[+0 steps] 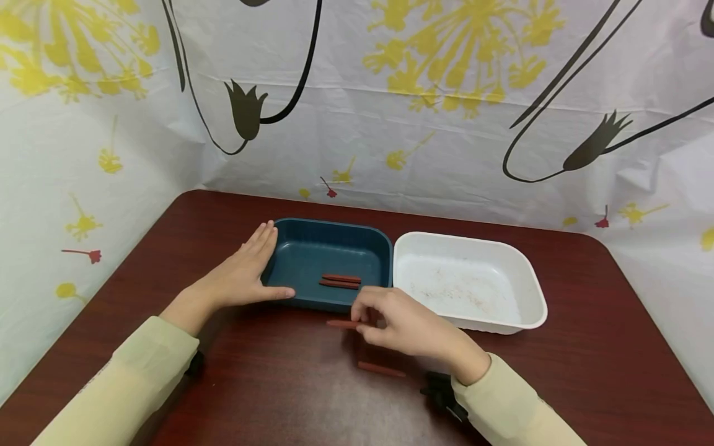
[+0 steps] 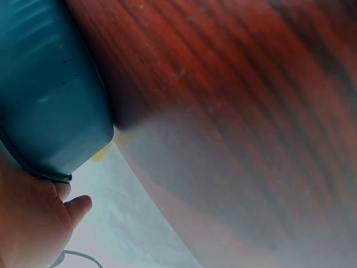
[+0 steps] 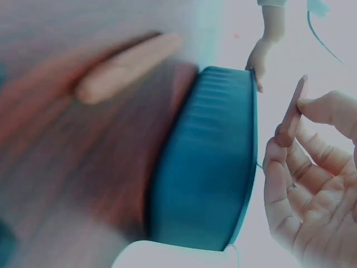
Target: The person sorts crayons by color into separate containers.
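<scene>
In the head view my right hand (image 1: pixel 404 322) pinches a reddish-brown crayon (image 1: pixel 341 324) between thumb and fingers, just off the front rim of the dark teal tray (image 1: pixel 320 305). The right wrist view shows the pinched crayon (image 3: pixel 293 114) at the fingertips. Two similar crayons (image 1: pixel 340 282) lie side by side inside that tray. Another crayon (image 1: pixel 382 370) is on the table, below my right hand. My left hand (image 1: pixel 245 269) rests along the tray's left end, fingers extended at the rim and thumb reaching over the front edge.
A white tray (image 1: pixel 530 323) stands against the teal one's right side, with reddish-brown specks on its bottom. Both are on a dark red wood table (image 1: pixel 268 384). Patterned white sheeting (image 1: pixel 346 111) hangs behind the table and along its sides.
</scene>
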Demonstrator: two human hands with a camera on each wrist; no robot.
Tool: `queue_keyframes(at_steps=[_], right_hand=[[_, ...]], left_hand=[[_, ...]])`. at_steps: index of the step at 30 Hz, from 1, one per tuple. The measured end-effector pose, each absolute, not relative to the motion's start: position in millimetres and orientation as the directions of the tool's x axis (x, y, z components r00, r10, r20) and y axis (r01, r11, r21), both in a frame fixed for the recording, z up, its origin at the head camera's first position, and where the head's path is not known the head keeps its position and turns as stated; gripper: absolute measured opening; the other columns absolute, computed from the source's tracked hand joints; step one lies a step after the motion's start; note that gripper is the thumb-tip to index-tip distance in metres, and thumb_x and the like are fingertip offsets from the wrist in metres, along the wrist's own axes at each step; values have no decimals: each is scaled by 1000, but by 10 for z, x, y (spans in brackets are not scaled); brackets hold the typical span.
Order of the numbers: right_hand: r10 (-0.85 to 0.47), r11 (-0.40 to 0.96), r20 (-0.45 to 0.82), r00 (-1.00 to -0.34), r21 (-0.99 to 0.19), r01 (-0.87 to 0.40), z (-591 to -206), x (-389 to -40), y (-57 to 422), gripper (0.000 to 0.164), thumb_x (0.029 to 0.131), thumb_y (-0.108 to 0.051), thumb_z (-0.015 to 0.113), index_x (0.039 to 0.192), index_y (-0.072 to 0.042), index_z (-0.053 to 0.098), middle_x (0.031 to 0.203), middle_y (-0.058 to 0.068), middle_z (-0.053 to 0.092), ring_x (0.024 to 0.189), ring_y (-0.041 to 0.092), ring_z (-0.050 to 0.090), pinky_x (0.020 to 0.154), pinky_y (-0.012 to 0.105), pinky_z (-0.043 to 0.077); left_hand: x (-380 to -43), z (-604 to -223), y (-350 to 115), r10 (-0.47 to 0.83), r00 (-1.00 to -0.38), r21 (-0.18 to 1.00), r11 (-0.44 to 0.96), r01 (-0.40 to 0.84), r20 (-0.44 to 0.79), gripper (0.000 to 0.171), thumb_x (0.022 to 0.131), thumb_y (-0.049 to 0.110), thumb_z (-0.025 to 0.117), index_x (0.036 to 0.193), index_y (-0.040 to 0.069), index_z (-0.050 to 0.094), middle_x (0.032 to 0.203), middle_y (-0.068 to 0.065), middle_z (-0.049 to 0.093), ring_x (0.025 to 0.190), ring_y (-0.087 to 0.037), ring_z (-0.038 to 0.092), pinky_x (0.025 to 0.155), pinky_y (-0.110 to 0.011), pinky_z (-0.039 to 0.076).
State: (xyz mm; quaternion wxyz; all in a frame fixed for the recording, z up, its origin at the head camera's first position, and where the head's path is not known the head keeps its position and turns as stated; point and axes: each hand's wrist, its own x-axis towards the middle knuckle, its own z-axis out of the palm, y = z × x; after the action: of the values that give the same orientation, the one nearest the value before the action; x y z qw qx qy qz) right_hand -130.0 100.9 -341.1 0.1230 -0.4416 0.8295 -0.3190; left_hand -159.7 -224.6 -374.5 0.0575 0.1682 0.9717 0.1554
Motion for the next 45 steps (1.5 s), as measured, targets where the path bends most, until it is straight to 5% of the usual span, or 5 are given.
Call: queue_keyframes(at_steps=[20, 45], right_hand=[[-734, 412, 142, -664, -685, -601, -3510, -1858, 756, 6, 93, -11, 68, 99, -12, 66, 92, 1, 64, 81, 12, 56, 69, 27, 51], [-693, 617, -119, -711, -608, -499, -3564, -2290, 433, 4, 94, -13, 68, 96, -9, 69, 89, 5, 68, 76, 16, 58, 70, 26, 50]], left_hand=[[-1596, -3730, -2246, 344, -936, 327, 895, 304, -71, 127, 77, 75, 64, 158, 2, -1, 168, -13, -9, 156, -32, -6, 122, -59, 14], [-1633, -3747, -2270, 347, -934, 324, 896, 303, -85, 128, 78, 78, 61, 158, 2, -3, 168, -10, -12, 156, -31, -8, 122, -59, 14]])
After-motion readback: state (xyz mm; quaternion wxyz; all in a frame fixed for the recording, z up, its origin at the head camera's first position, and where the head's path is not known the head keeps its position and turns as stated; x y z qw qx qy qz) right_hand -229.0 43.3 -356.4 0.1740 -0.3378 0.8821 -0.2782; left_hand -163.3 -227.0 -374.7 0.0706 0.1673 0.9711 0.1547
